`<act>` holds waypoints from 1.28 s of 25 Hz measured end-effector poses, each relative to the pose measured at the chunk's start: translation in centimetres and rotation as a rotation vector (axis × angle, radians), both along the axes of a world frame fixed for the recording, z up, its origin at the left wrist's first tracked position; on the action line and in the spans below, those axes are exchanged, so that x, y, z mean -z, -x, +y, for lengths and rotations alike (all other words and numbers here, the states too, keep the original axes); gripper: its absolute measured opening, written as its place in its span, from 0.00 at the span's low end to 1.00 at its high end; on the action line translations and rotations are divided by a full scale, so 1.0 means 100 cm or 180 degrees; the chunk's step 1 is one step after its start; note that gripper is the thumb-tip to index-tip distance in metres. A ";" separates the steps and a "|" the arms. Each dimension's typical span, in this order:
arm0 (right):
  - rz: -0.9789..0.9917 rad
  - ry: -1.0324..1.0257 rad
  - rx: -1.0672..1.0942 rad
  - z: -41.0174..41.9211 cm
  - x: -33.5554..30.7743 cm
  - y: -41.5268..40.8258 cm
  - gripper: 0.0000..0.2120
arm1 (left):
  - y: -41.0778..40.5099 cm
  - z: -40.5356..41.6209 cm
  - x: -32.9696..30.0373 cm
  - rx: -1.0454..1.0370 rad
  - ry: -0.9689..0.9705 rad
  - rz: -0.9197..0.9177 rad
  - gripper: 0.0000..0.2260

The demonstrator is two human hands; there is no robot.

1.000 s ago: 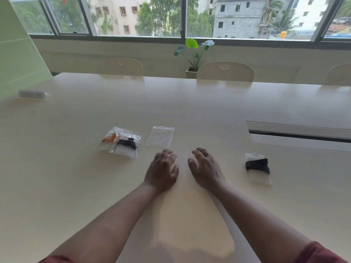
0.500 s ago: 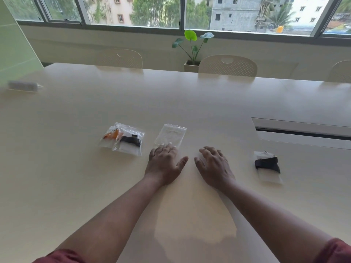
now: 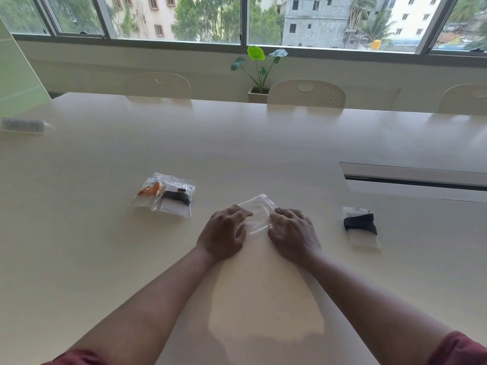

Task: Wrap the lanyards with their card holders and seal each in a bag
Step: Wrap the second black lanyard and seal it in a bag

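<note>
An empty clear plastic bag (image 3: 257,212) lies on the cream table (image 3: 263,143) between my hands. My left hand (image 3: 224,233) holds its left edge with curled fingers. My right hand (image 3: 292,233) grips its right edge the same way. To the right, a black lanyard wrapped round a clear card holder (image 3: 360,225) lies unbagged on the table. To the left lie two sealed bags, one with an orange lanyard (image 3: 147,192) and one with a black lanyard (image 3: 176,200).
A cable slot (image 3: 413,177) is cut into the table at the right. A small grey-white object (image 3: 23,125) sits at the far left edge. Chairs (image 3: 305,94) and a potted plant (image 3: 259,72) stand behind the table under the windows.
Both hands moved forward from resting flat on the table. The empty bag was drawn nearer and to the right, and now sits between my hands, held at both edges.
</note>
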State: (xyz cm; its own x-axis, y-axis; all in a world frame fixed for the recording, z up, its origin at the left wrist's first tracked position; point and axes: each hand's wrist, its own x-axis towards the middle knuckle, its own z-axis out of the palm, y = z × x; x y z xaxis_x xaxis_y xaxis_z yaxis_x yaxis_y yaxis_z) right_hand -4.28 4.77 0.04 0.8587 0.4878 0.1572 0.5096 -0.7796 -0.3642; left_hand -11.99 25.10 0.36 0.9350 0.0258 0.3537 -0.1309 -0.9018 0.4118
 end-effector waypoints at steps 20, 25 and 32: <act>0.0084 -0.1341 0.0283 -0.078 -0.001 -0.002 0.07 | -0.027 -0.087 0.002 0.0066 -0.0446 0.0614 0.23; -0.0024 -0.1279 0.0318 -0.076 0.004 0.001 0.08 | -0.015 -0.088 0.003 0.0170 -0.0578 0.0287 0.29; 0.0000 -0.1177 0.0226 -0.075 0.007 0.001 0.10 | -0.011 -0.089 0.001 0.0205 -0.0398 0.0102 0.17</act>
State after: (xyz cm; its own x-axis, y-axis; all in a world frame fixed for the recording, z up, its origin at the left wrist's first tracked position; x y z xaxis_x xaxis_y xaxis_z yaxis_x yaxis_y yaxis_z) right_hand -4.38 -2.71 -0.64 0.8883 0.3374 0.3116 0.4590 -0.6288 -0.6277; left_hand -10.90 16.21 0.25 0.9442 -0.0769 0.3204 -0.1786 -0.9366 0.3015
